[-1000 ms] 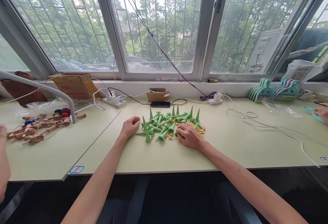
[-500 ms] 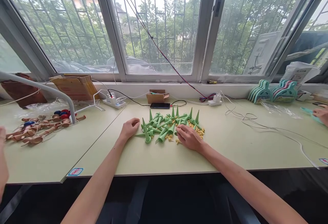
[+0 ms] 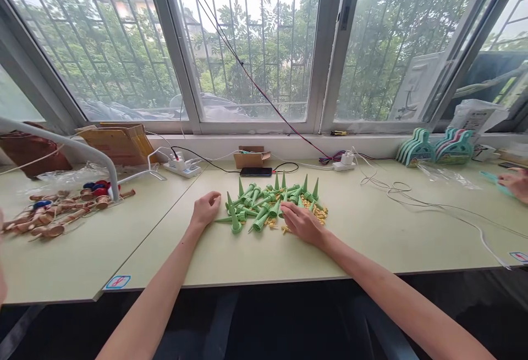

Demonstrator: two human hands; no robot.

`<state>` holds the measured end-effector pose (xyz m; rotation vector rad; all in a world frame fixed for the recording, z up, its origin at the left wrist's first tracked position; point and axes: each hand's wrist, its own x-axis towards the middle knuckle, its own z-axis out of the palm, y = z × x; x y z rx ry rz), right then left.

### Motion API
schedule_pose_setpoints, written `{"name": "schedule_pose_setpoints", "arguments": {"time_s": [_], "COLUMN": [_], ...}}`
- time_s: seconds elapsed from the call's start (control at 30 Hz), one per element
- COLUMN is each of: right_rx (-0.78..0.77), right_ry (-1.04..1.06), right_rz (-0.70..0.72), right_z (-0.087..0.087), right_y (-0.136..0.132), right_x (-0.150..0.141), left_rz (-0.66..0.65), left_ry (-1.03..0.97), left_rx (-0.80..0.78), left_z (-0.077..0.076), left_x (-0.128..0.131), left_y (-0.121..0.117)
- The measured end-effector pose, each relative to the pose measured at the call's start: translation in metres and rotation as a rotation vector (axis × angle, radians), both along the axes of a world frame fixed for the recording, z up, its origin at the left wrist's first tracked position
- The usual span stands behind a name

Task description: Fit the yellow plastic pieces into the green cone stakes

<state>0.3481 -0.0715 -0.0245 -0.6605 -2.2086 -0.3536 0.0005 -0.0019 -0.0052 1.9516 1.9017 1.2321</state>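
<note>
A loose pile of green plastic cones lies on the pale table, several standing point up. Small yellow pegs are scattered at the pile's right side and front. My left hand rests on the table just left of the cones, its fingers curled; whatever they may hold is hidden. Over the right front of the pile is my right hand, fingers drawn together beside the cones and pegs. Its fingertips are partly hidden, so I cannot make out what is between them.
Behind the pile lie a phone and a small open cardboard box. Wooden toys with strings lie at left beside a white metal tube. White cables and teal hanger-shaped pieces are at right, where another person's hand shows.
The view has shifted slightly. Both my hands keep nearly the same place by the pile. At the left edge, another person's arm has moved mostly out of view.
</note>
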Motion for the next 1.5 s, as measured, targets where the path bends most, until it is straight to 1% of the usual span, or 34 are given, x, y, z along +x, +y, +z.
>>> {"name": "schedule_pose_setpoints", "arguments": {"time_s": [0.07,0.1,0.17,0.2,0.23,0.27,0.33,0.4,0.47,0.57,0.63,0.7,0.77,0.8,0.9,0.97,1.07,1.17,1.3,1.5], "right_rx": [0.016,0.026,0.047,0.055,0.064,0.072,0.073,0.069,0.063,0.048,0.049,0.064,0.075,0.076,0.062,0.059,0.071,0.090,0.116,0.024], "right_ry": [-0.002,0.001,0.011,0.020,0.029,0.033,0.032,0.029,0.032,0.044,0.044,0.041,0.042,0.044,0.040,0.021,0.038,0.070,0.133,0.176], "right_rz": [-0.002,-0.002,-0.006,-0.009,-0.011,-0.008,-0.001,0.005,0.005,-0.004,0.000,0.005,0.001,-0.004,-0.015,-0.015,-0.018,-0.011,0.026,0.037], "right_z": [0.000,0.000,-0.001,-0.001,-0.002,-0.002,-0.001,-0.001,0.001,0.002,0.002,0.002,0.001,0.001,0.002,0.003,0.003,0.000,-0.003,-0.001], "right_y": [0.000,0.000,0.000,0.000,0.000,0.000,-0.001,-0.002,-0.003,-0.004,-0.004,-0.003,-0.003,-0.004,-0.005,-0.007,-0.007,-0.003,0.002,0.002], "right_x": [-0.001,-0.002,-0.004,-0.005,-0.006,-0.007,-0.008,-0.009,-0.009,-0.009,-0.008,-0.008,-0.007,-0.006,-0.005,-0.005,-0.003,-0.004,-0.007,-0.007], "left_rz": [0.061,0.119,0.221,0.239,0.221,0.171,-0.016,-0.237,-0.398,-0.516,-0.525,-0.517,-0.518,-0.532,-0.509,-0.486,-0.510,-0.501,-0.486,-0.548], "left_ry": [-0.011,-0.018,0.040,0.085,0.128,0.167,0.245,0.301,0.339,0.371,0.345,0.262,0.156,0.113,0.002,-0.032,-0.052,-0.089,-0.135,-0.228], "left_rx": [0.089,0.217,0.501,0.633,0.739,0.810,0.858,0.796,0.723,0.662,0.628,0.604,0.569,0.548,0.483,0.443,0.399,0.388,0.365,0.319], "left_z": [0.005,0.008,0.018,0.023,0.029,0.034,0.044,0.050,0.053,0.053,0.049,0.042,0.033,0.029,0.020,0.018,0.019,0.018,0.014,0.008], "left_x": [0.001,0.002,0.005,0.009,0.014,0.021,0.040,0.066,0.095,0.136,0.157,0.171,0.177,0.179,0.178,0.177,0.180,0.184,0.188,0.193], "left_y": [-0.003,-0.006,-0.014,-0.019,-0.026,-0.033,-0.050,-0.063,-0.071,-0.069,-0.062,-0.056,-0.053,-0.053,-0.057,-0.061,-0.065,-0.066,-0.066,-0.066]}}
